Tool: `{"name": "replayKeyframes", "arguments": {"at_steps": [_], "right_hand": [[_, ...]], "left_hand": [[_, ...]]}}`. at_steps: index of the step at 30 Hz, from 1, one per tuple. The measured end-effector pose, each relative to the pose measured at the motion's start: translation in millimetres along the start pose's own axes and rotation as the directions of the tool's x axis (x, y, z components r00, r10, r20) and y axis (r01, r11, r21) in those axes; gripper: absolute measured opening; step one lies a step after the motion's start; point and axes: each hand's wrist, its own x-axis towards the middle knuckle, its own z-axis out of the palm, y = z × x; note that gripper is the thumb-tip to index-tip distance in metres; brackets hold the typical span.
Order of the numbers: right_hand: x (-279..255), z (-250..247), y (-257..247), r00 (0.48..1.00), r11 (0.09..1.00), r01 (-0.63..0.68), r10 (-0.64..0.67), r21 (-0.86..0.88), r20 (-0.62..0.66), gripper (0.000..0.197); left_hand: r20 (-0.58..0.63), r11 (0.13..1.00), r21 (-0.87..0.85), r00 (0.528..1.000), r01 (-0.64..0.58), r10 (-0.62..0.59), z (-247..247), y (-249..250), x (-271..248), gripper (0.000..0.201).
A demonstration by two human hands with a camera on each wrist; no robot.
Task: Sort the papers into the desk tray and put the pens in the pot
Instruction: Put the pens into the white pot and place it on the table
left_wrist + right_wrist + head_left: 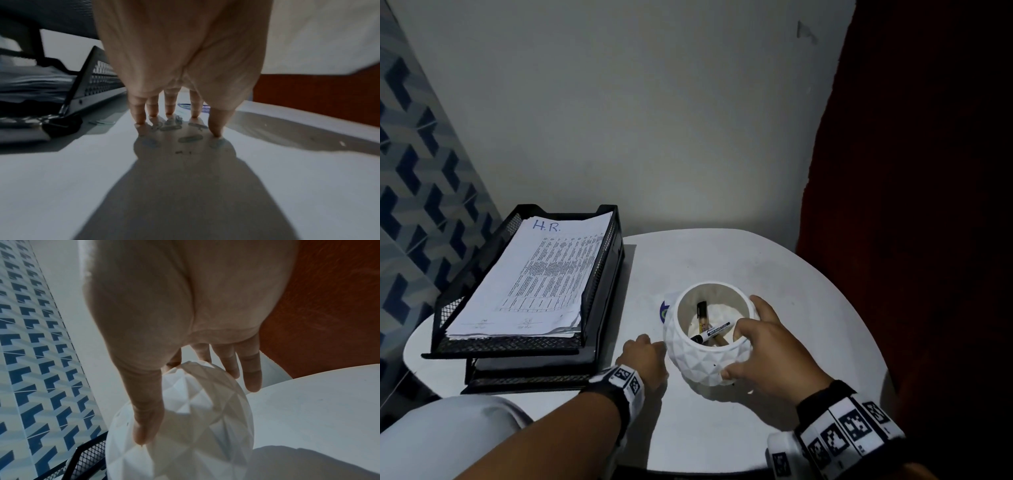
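1. The right hand [774,346] grips the white faceted pot [707,363] at its near right side, thumb on the wall and fingers curled over the rim.
2. The left hand [645,359] rests fingertips-down on the tabletop [808,308], fingers straight, touching scattered paper clips [190,138] just left of the pot.
3. Two markers [710,331] already lie inside the pot.
4. The papers [530,284] sit stacked in the black mesh desk tray [602,274], so the sorting looks nearly finished; only the clips seem left.

The top sheet of the papers [541,274] in the desk tray [604,274] bears handwritten blue "H.R." Its printed table is too small to read. The label on the marker [714,330] is likewise illegible.
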Motion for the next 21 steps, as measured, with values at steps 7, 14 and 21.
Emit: {"name": "replayKeyframes", "arguments": {"at_steps": [7,14,21], "right_hand": [[6.4,3.3,2.3,1.0,1.0,0.014,-0.014,-0.011,-0.012,0.05],[0.5,3.4,4.7,1.0,1.0,0.009,-0.009,-0.011,-0.004,0.051],[-2.3,-0.1,7.6,1.0,1.0,0.005,-0.005,-0.012,-0.01,0.047]], "left_hand": [[-0.105,0.991,0.064,0.986,-0.12,0.126,9.1,2.8,-7.3,0.035],[-0.063,0.997,-0.075,0.998,0.008,-0.013,4.7,-3.0,-9.5,0.027],[-0.164,0.788,-0.613,0.966,0.06,-0.201,-31.5,5.8,-10.7,0.023]]}}
